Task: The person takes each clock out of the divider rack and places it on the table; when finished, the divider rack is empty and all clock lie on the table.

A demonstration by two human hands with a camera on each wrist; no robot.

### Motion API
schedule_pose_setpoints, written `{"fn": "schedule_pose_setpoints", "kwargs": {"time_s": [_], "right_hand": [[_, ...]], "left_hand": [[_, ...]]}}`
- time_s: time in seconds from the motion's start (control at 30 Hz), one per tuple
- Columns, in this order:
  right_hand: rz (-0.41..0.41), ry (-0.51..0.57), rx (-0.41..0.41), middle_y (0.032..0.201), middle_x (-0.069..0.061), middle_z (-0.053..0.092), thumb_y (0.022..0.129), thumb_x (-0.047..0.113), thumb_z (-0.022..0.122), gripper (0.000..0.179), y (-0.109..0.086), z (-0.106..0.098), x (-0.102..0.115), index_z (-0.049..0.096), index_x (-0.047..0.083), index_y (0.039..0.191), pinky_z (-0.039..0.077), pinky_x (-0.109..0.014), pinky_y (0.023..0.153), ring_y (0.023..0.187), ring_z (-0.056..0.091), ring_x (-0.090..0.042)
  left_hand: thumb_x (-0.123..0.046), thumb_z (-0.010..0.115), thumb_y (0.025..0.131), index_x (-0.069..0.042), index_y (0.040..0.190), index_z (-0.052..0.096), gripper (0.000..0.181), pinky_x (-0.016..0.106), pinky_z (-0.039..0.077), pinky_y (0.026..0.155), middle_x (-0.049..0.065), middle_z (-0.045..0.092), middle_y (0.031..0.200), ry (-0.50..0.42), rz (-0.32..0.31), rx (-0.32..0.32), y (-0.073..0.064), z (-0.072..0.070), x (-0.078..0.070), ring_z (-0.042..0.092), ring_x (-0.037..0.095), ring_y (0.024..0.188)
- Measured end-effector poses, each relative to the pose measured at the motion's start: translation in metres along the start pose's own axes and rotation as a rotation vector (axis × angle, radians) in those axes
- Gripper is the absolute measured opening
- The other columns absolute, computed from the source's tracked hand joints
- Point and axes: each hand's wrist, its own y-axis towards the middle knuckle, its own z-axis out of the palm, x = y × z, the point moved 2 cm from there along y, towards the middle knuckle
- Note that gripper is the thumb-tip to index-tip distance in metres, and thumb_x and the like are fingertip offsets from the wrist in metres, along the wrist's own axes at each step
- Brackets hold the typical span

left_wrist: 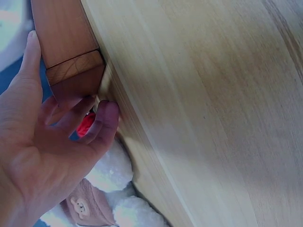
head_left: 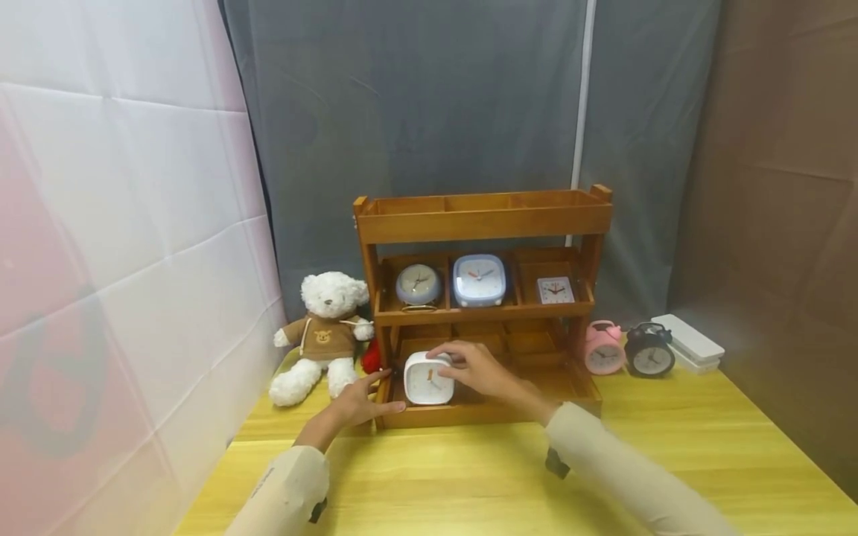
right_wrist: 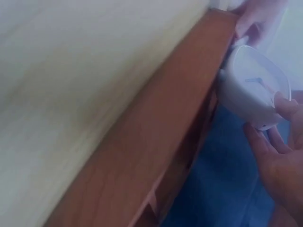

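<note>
Yellow bench point(head_left: 462, 484) carries the brown shelf point(head_left: 482, 225). At left of its lowest tier point(head_left: 499, 415), my left hand point(head_left: 354, 403) has its fingers apart; those of my right hand point(head_left: 477, 367) pinch the white clock point(head_left: 422, 381), not yet released. Three clocks point(head_left: 478, 281) above look placed; the pink clock point(head_left: 604, 357) and black clock point(head_left: 652, 359), outside, seem left.

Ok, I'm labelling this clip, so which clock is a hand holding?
The white, rounded-square clock at the lower left of the wooden rack. The right hand has its grip on it; the other five are untouched.
</note>
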Motion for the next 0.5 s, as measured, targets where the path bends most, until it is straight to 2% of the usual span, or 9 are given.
{"fn": "schedule_pose_setpoints", "kwargs": {"time_s": [0.23,0.5], "right_hand": [[-0.004,-0.044,-0.005,0.124,-0.014,0.073,0.093,0.003,0.077,0.03,-0.015,-0.033,0.004,0.073,0.004,0.123,0.058,-0.033,0.095,0.115,0.07,-0.032],[0.079,-0.104,-0.019,0.127,-0.003,0.073,0.095,0.01,0.077,0.032,-0.052,-0.075,-0.005,0.074,0.014,0.127,0.057,-0.04,0.097,0.117,0.069,-0.023]], "left_hand": [[-0.046,0.086,0.085,-0.005,0.156,0.045,0.092,0.058,0.049,0.105,0.032,0.047,0.152,-0.003,0.008,-0.006,0.003,0.0,-0.002,0.055,0.047,0.133],[-0.046,0.086,0.085,-0.004,0.157,0.044,0.093,0.06,0.049,0.104,0.034,0.044,0.154,-0.025,0.014,0.016,-0.001,0.0,-0.001,0.053,0.049,0.135]]}}
